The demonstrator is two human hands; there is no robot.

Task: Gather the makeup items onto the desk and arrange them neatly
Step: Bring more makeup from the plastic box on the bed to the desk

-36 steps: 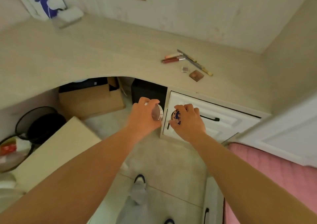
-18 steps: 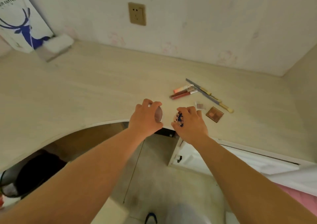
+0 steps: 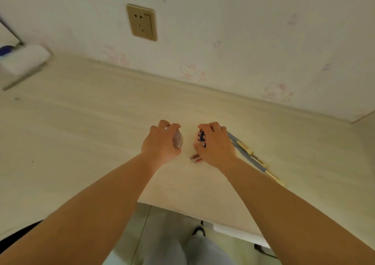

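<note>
Over mid-desk [image 3: 85,135]: left hand [image 3: 161,143] clamped on a round silver compact [image 3: 177,139], right hand [image 3: 215,145] clamped on a blue-patterned item [image 3: 202,138]; hands close but apart. Laid-out makeup sits right: lip tube [image 3: 195,158] under the right palm, pencils [image 3: 249,157] running diagonally near-right. Right hand nearer.

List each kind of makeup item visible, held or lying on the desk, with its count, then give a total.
Round silver-rimmed compact, in the left hand: 1
Blue-patterned item, in the right hand: 1
Long pencils or brushes on the desk: 2
Reddish tube, partly hidden: 1
Total: 5
</note>
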